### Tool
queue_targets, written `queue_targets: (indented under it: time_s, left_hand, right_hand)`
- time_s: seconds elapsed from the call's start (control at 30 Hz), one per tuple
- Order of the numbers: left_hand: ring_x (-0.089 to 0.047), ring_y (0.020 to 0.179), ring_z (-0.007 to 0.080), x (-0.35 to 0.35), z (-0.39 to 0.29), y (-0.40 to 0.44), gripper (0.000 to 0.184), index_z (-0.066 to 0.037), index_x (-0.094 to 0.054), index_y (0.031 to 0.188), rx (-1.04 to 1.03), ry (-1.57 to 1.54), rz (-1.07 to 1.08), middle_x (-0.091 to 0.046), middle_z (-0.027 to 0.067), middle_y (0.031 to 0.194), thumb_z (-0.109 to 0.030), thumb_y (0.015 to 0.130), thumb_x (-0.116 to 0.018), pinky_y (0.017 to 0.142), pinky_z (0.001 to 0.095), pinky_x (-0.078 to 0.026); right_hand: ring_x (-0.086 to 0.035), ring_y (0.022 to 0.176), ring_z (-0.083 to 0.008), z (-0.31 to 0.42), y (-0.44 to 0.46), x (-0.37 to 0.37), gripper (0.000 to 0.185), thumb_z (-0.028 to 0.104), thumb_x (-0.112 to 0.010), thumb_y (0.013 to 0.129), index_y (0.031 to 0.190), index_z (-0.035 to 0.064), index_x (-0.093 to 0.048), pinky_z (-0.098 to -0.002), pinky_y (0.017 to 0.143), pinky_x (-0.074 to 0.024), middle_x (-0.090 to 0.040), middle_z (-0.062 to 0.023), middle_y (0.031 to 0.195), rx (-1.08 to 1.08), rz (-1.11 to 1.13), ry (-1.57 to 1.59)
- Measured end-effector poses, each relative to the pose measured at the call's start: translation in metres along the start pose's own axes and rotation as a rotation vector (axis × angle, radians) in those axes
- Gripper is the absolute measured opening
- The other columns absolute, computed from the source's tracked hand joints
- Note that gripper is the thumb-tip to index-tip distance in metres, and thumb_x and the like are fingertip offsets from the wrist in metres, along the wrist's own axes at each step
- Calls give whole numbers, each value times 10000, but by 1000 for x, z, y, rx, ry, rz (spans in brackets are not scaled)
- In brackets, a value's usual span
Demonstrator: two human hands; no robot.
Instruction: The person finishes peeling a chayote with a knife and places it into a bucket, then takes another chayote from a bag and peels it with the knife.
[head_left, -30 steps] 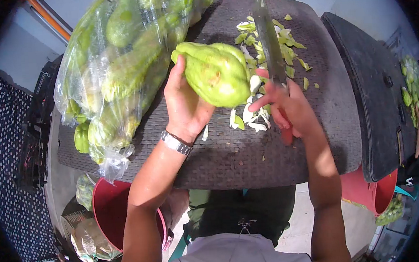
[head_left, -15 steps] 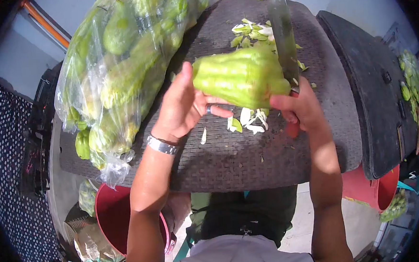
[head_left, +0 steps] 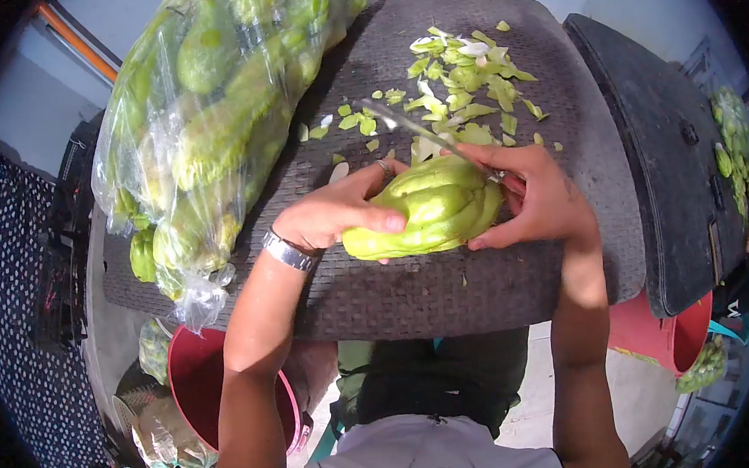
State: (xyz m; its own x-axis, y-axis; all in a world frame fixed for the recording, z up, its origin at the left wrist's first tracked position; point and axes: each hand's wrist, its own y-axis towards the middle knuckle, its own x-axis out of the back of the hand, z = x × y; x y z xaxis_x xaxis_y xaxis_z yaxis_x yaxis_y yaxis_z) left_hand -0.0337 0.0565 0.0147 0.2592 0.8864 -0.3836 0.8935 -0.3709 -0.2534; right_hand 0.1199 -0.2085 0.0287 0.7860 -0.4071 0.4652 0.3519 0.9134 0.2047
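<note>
A pale green, ridged chayote [head_left: 431, 206] is held above the dark woven-pattern table. My left hand [head_left: 347, 206] is closed around its left end, thumb on top. My right hand [head_left: 531, 192] grips a knife [head_left: 420, 130], its thumb touching the chayote's right end. The blade points up and left behind the chayote, nearly edge-on; the handle is mostly hidden in my fingers. Beyond the knife lie green and white peelings [head_left: 468, 78], scattered on the tabletop.
A large clear plastic bag [head_left: 221, 115] full of chayotes covers the table's left side. One chayote [head_left: 142, 255] shows at its lower left. Red tubs [head_left: 196, 378] stand below the table on both sides. A dark panel [head_left: 644, 157] adjoins the right edge.
The chayote has come lower and left, tilted differently. My left hand has closed over it. The knife has swung from upright to slanting left. More peelings are uncovered on the table.
</note>
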Motion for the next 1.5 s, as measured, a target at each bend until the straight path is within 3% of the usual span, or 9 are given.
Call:
queue_targets:
  time_s: [0.07,0.2,0.3,0.4,0.57,0.6,0.87,1.27,1.5]
  left_hand:
    - [-665,1128,247,-3,-4,7,1215,9,-261,1587,47,75,146,-601,141,1358,-173,633,-991,878,373,-602]
    - [-539,1288,150,-17,5,12,1053,-1,-428,1498,-120,92,7,-604,61,1373,-22,603,-983,1110,328,-429]
    - [-561,1264,148,-19,1,17,1011,3,-457,1479,-213,81,-120,-620,63,1353,16,601,-958,1075,328,-467]
    - [-626,1166,168,-21,-5,19,916,-4,-500,1453,-299,113,-291,-661,63,1288,56,622,-881,1016,331,-509]
    - [-649,1154,184,-17,0,22,761,-1,-567,1370,-366,114,-440,-685,68,1251,94,658,-819,1005,342,-523]
    - [-700,989,179,-19,1,24,621,17,-599,1281,-425,125,-433,-714,74,1100,81,705,-822,822,322,-572]
    - [-698,1008,167,-8,24,22,849,-9,-445,1399,-418,287,-531,-718,56,1091,-30,691,-912,881,349,-580]
    - [-702,980,160,-19,16,22,777,4,-509,1348,-486,603,-629,-723,47,1071,9,666,-881,870,345,-578]
    - [-661,1093,181,-30,4,21,709,6,-563,1314,-435,139,-425,-650,71,1220,172,660,-779,820,369,-633]
  right_hand:
    - [-547,862,-57,0,-1,2,898,226,-994,628,1419,30,-619,-226,749,-477,-717,-23,1056,14,-3,-71]
    - [-537,814,-49,7,3,3,911,259,-998,630,1423,25,-615,-223,714,-468,-702,-18,977,109,-92,-146]
    - [-575,856,-57,15,3,0,865,246,-1002,661,1397,-2,-622,-233,796,-487,-698,-11,1000,-89,-315,-86]
    - [-528,691,-48,15,7,0,606,377,-966,702,1122,27,-706,-257,607,-454,-632,7,785,-245,-510,-247]
    - [-566,602,-111,22,17,-28,500,441,-926,750,857,53,-631,-300,568,-471,-584,0,689,-28,-486,-379]
    - [-577,590,-126,21,18,-33,499,448,-921,754,829,59,-619,-309,564,-477,-578,-6,673,57,-486,-407]
    - [-671,580,-197,27,13,-40,570,564,-879,752,819,80,-585,-349,582,-537,-633,-19,653,-11,-306,-438]
    - [-707,613,-294,9,10,-32,644,686,-786,791,823,69,-604,-410,579,-533,-655,-74,639,-78,-320,-453]
    - [-703,615,-302,-3,12,-22,644,682,-790,786,810,63,-616,-419,588,-530,-653,-86,635,-62,-356,-462]
